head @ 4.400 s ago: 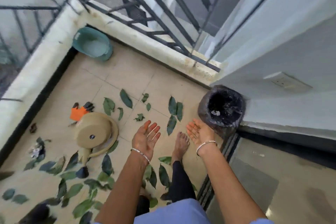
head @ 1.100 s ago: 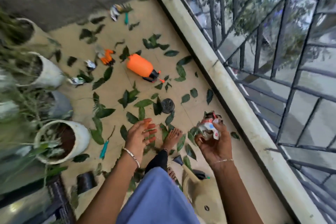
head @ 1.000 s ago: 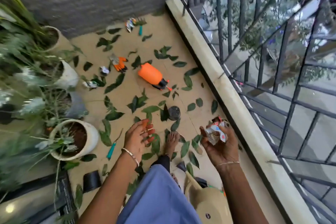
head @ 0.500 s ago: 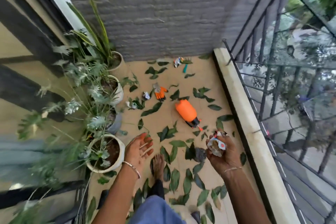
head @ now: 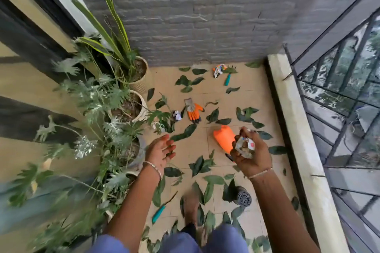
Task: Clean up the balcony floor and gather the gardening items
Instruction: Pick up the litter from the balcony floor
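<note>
My right hand [head: 251, 158] grips a bunch of crumpled wrappers [head: 244, 146] at waist height above the tiled balcony floor [head: 255, 109]. My left hand [head: 161, 151] hovers empty with relaxed fingers over scattered green leaves [head: 185, 133]. An orange spray bottle [head: 223, 137] lies just beyond my right hand. An orange-and-grey glove [head: 193, 110] lies farther ahead, a crumpled wrapper [head: 177, 115] beside it. Another wrapper [head: 218, 69] and a teal-handled tool [head: 227, 79] lie near the far wall. A second teal-handled tool [head: 159, 211] lies by my left foot.
Several potted plants [head: 131, 107] line the left side along a glass door. A grey brick wall [head: 205, 16] closes the far end. A low ledge [head: 296, 121] with a metal railing [head: 349, 92] runs down the right. A round floor drain cover [head: 243, 199] sits near my right forearm.
The view has swung from the bin corner to the far end of the balcony. My right hand, empty at first, now holds crumpled wrappers, and I have stepped forward toward the spray bottle.
</note>
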The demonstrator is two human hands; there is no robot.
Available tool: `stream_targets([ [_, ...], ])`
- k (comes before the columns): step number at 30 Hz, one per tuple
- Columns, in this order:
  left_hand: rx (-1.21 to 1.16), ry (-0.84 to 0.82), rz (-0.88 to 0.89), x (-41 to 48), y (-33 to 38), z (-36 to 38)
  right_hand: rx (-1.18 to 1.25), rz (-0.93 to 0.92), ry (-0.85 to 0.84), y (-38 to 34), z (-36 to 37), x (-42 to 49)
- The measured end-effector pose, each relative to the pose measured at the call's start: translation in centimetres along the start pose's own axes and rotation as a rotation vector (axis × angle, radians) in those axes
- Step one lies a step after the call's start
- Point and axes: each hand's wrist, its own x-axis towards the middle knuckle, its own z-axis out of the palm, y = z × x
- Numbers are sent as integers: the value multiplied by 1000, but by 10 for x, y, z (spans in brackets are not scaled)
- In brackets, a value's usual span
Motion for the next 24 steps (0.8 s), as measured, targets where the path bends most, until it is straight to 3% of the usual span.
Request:
stream_targets([
  [8, 142, 81, -9, 141, 5, 44, -88, 42, 29, -22, 9, 122],
  [14, 281, 137, -110, 299, -23, 79, -99, 137, 80, -29, -14, 267],
  [24, 744, 265, -47, 570, -105, 96, -292, 300, 70, 1, -75, 507],
])
